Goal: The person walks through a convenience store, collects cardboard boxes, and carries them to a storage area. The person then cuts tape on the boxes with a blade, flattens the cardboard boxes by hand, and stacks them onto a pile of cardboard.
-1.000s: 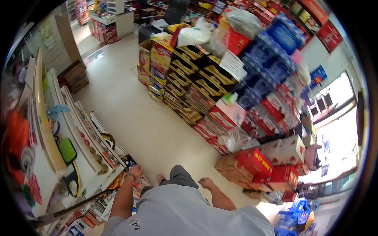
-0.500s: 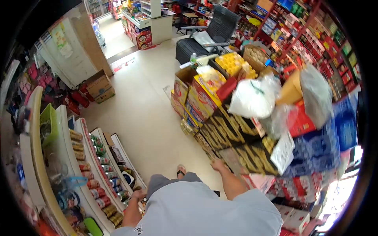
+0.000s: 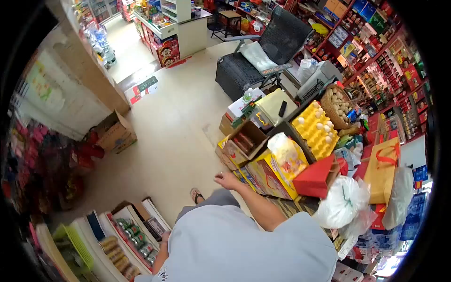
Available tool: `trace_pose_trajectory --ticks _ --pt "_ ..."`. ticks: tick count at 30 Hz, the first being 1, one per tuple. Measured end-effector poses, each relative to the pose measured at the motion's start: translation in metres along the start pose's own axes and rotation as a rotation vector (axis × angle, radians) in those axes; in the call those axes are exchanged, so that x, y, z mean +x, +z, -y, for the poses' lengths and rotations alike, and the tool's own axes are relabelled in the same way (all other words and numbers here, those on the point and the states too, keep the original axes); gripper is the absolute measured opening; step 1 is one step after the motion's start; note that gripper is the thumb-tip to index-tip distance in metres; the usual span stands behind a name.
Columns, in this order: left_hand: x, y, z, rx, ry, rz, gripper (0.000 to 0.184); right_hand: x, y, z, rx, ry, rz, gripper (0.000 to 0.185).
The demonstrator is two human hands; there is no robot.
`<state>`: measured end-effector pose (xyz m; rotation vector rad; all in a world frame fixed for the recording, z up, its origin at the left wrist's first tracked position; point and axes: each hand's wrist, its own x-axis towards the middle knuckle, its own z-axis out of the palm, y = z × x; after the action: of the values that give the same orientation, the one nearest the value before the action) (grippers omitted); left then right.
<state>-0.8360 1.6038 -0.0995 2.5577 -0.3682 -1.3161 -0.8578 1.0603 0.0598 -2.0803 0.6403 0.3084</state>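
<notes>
My right hand (image 3: pixel 227 179) hangs over the floor beside the stacked cartons, close to a yellow and red carton (image 3: pixel 277 169). Its fingers are loosely bent and apart, with nothing visible in them. Low at my left side, my left hand (image 3: pixel 165 238) is partly covered by my grey shirt, and its fingers are hidden. It is nearest to the end of the stepped shelf (image 3: pixel 155 211), where green cans (image 3: pixel 134 231) and gold cans (image 3: pixel 115 254) stand in rows. One sandaled foot (image 3: pixel 197 194) shows on the pale floor.
On the right, an egg tray (image 3: pixel 315 131), a red bag (image 3: pixel 315 177) and a white plastic bag (image 3: pixel 343 202) rest on stacked goods. Ahead stands a black woven chair (image 3: pixel 282 42). An open cardboard box (image 3: pixel 116 133) sits by the left wall, and a counter (image 3: pixel 191 35) stands farther ahead.
My view has moved forward along the aisle, bringing the chair and egg tray closer. My right hand has swung forward past the dark cartons. My left hand is now more covered by my shirt.
</notes>
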Motion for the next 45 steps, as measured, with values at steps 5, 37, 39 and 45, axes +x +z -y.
trace_pose_trajectory --ticks 5,37,39,45 --pt "0.106 -0.281 -0.182 -0.341 -0.034 -0.168 0.045 0.055 -0.046 0.046 0.075 0.047 0.064 0.039" --pt "0.775 -0.839 -0.627 -0.077 0.050 -0.229 0.055 0.851 -0.589 0.290 0.163 -0.007 -0.200 0.026" --pt "0.788 -0.931 -0.720 -0.295 0.217 -0.369 0.048 0.898 -0.621 0.282 0.469 -0.015 -0.199 0.018" --pt "0.865 -1.009 -0.844 -0.761 0.414 -0.480 0.040 1.056 -0.783 0.366 0.502 -0.209 -0.216 0.009"
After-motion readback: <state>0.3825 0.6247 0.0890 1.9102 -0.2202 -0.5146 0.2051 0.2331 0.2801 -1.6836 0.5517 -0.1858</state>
